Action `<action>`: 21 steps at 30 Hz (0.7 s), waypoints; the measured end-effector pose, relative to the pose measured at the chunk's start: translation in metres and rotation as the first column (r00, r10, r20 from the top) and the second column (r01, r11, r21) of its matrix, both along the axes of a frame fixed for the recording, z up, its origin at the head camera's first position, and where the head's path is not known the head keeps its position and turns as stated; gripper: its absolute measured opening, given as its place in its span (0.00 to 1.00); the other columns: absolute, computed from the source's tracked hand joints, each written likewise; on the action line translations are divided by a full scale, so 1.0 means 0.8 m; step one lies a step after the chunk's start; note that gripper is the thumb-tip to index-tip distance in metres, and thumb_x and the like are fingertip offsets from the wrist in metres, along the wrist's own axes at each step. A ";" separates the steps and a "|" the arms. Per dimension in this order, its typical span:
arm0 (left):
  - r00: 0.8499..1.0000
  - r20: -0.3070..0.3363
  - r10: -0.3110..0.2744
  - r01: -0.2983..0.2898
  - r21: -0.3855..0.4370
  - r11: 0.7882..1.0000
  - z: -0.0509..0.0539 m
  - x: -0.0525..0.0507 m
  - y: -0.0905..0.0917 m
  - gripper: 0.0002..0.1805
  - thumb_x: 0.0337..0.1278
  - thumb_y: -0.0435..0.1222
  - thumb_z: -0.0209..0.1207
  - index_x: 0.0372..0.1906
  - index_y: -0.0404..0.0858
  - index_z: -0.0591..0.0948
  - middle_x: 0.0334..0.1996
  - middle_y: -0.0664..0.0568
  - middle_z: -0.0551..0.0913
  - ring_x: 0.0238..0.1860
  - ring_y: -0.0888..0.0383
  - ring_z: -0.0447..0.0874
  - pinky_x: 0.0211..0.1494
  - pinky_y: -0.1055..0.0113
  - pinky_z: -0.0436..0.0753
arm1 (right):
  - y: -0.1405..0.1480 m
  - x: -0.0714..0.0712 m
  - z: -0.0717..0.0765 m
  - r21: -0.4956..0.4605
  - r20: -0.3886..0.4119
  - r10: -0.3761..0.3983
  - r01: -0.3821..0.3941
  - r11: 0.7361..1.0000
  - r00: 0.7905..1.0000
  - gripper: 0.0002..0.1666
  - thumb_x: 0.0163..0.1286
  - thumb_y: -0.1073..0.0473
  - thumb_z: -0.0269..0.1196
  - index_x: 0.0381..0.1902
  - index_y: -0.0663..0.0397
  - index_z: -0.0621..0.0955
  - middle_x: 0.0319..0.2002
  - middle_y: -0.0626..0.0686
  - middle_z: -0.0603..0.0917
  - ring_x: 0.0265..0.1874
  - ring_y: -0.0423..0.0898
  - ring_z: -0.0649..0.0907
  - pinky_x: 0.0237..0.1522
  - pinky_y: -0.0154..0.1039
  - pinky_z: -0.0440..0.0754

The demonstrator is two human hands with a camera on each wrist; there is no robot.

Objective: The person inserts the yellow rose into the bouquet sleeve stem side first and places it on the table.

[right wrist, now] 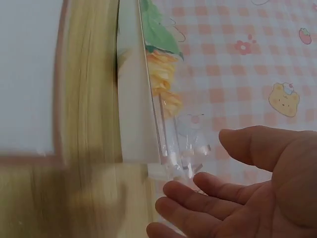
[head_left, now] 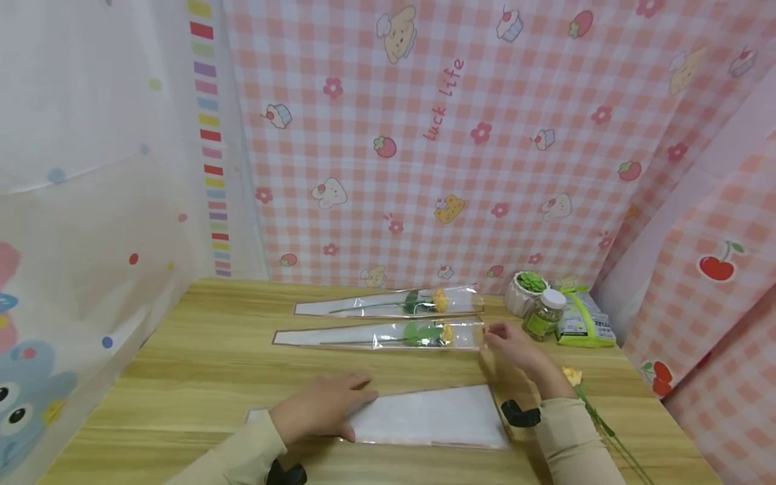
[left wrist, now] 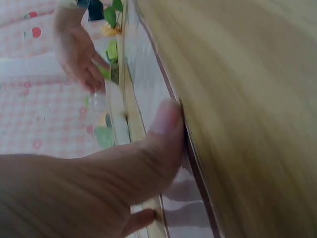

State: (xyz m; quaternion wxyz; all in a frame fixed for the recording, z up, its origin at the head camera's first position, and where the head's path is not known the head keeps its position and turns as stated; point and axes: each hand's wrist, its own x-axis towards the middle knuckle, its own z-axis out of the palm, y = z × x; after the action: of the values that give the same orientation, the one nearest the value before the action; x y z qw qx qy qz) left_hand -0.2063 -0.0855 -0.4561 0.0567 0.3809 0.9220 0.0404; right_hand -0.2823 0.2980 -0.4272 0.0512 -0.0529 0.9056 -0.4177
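Note:
My left hand [head_left: 324, 405] rests on a flat, tapered clear flower sleeve [head_left: 436, 417] with a white lining at the table's front; its thumb [left wrist: 166, 121] touches the long near edge in the left wrist view. My right hand [head_left: 518, 350] is at the wide right end of another sleeve [head_left: 358, 337], which holds a yellow artificial flower [head_left: 447, 333] with green leaves. In the right wrist view its fingers [right wrist: 213, 196] lie loosely bent beside the sleeve's end, thumb apart, gripping nothing. Behind it lies a second sleeved yellow flower [head_left: 440, 300].
An unwrapped yellow flower [head_left: 572, 376] lies at the right, beside my right forearm. At the back right stand a white potted plant [head_left: 520, 302], a white-capped jar [head_left: 543, 316] and a green packet [head_left: 585, 320]. A pink checked cloth [head_left: 448, 168] hangs behind the wooden table [head_left: 182, 377].

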 end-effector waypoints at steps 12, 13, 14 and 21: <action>0.990 0.066 0.122 -0.129 0.109 0.986 0.003 -0.015 -0.046 0.43 0.36 0.44 0.77 0.67 0.45 0.79 0.70 0.41 0.73 0.69 0.39 0.71 0.62 0.29 0.70 | -0.015 0.029 0.035 0.419 -0.102 0.290 -0.224 0.880 0.952 0.11 0.67 0.67 0.65 0.30 0.54 0.73 0.25 0.48 0.73 0.26 0.43 0.72 0.28 0.39 0.70; 0.989 0.066 0.130 -0.137 0.111 0.984 0.005 -0.016 -0.050 0.43 0.36 0.43 0.78 0.67 0.45 0.80 0.70 0.41 0.73 0.69 0.39 0.70 0.61 0.27 0.69 | -0.021 0.033 0.035 0.428 -0.059 0.343 -0.287 0.857 0.937 0.11 0.66 0.67 0.65 0.29 0.53 0.73 0.25 0.47 0.73 0.25 0.43 0.72 0.28 0.38 0.70; 0.990 0.058 0.132 -0.138 0.115 0.984 0.005 -0.018 -0.053 0.43 0.35 0.43 0.78 0.66 0.45 0.80 0.69 0.40 0.73 0.68 0.38 0.71 0.60 0.26 0.69 | -0.027 0.035 0.034 0.416 -0.013 0.389 -0.349 0.840 0.921 0.11 0.65 0.68 0.66 0.29 0.53 0.74 0.25 0.46 0.72 0.25 0.42 0.72 0.28 0.37 0.70; 0.992 0.009 0.125 -0.125 0.120 0.985 -0.002 -0.025 -0.064 0.43 0.33 0.46 0.76 0.66 0.47 0.80 0.69 0.41 0.74 0.67 0.37 0.72 0.56 0.29 0.75 | -0.056 0.043 0.012 0.328 0.150 0.475 -0.497 0.803 0.867 0.16 0.55 0.68 0.73 0.31 0.54 0.75 0.27 0.47 0.73 0.28 0.43 0.72 0.30 0.37 0.69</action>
State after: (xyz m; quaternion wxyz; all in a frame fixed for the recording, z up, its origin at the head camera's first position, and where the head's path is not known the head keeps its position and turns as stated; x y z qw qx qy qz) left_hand -0.2265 -0.1367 -0.4574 0.0317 0.3250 0.9399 0.0999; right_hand -0.2477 0.2535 -0.4175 0.1924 -0.2603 0.9200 -0.2208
